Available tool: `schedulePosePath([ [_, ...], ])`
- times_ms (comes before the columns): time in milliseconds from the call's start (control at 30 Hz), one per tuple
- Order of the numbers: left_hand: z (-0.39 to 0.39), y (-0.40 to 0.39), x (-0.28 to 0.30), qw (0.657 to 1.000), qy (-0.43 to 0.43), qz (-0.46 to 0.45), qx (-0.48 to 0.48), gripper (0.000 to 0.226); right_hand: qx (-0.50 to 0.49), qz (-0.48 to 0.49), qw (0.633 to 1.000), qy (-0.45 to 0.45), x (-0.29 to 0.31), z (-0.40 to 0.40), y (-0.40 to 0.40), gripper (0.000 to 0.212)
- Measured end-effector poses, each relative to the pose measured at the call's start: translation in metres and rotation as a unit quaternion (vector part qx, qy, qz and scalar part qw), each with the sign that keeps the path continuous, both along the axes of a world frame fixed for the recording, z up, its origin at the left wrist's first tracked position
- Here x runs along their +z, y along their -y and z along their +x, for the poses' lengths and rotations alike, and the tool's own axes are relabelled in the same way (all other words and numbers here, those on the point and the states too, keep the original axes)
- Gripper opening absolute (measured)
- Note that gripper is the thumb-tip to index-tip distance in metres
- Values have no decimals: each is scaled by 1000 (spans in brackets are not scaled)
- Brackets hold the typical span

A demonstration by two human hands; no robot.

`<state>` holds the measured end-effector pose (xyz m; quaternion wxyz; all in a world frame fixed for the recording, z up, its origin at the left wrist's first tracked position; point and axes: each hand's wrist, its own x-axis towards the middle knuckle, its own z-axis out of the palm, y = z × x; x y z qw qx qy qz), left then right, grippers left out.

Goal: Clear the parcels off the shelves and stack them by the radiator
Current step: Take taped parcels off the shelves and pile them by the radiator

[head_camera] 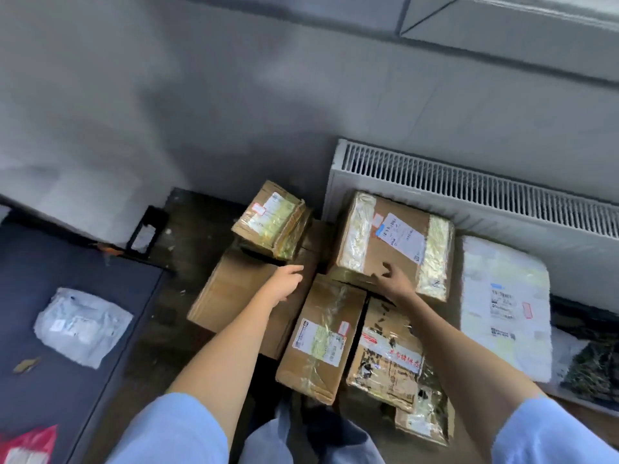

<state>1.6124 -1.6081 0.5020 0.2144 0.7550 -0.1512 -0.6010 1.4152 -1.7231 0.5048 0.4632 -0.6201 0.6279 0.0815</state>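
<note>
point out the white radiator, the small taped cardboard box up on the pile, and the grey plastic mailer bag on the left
white ribbed radiator (469, 182): head view, top grille.
small taped cardboard box (273, 222): head view, taped top face.
grey plastic mailer bag (82, 326): head view, middle of the bag.

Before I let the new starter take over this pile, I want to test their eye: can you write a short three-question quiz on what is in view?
1. True or false: the large taped box sits right in front of the radiator.
2. Which hand reaches onto that large box? A: left hand B: right hand
3. Fill in: the white padded parcel lies to the ___ of the large box as the person sees it.

Key: 1 true; 2 B; 3 right.
</note>
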Motion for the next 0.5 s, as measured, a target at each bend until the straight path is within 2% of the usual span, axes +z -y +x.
schedulePosePath([
  [200,4,-156,42,991,22,80,101,43,186,92,978,6,24,58,-73,36],
  [333,14,-267,75,975,44,102,191,41,317,75,945,-21,47,118,-120,14],
  [433,21,-346,98,942,71,102,312,35,393,68,917,-15,73,172,-178,24],
  [500,18,-399,111,917,85,105,374,23,459,92,884,-26,96,201,-230,33],
])
